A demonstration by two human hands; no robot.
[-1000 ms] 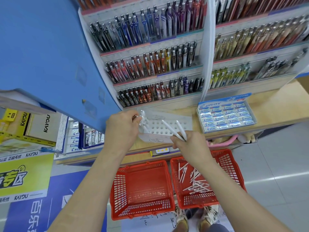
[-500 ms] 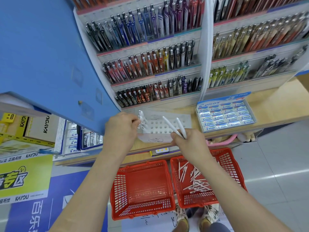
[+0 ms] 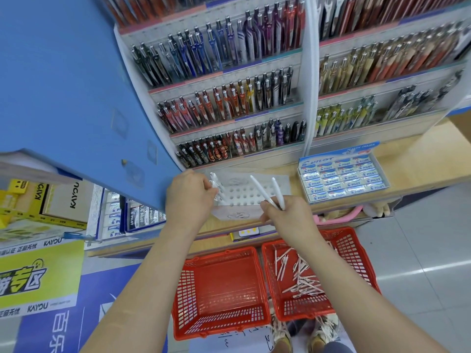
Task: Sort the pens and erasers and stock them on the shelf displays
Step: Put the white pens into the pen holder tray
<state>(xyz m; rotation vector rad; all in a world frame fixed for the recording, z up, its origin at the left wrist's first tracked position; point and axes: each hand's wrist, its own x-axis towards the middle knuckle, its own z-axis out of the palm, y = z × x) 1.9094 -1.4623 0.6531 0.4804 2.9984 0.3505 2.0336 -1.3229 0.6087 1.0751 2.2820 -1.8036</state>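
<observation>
Now the pen-stocking step is in hand: pens go into the white perforated pen stand [image 3: 244,193] on the counter [image 3: 420,159], beyond the red basket [image 3: 354,253] where loose pens [image 3: 300,273] lie. The left hand [image 3: 191,197] has its grip curled round several white pens [image 3: 214,182] at the stand's left edge. The right hand [image 3: 288,217] has its grip pinched on two white pens [image 3: 262,191], fanned over the stand's right side. Next, each probably needs lining up over a free hole.
</observation>
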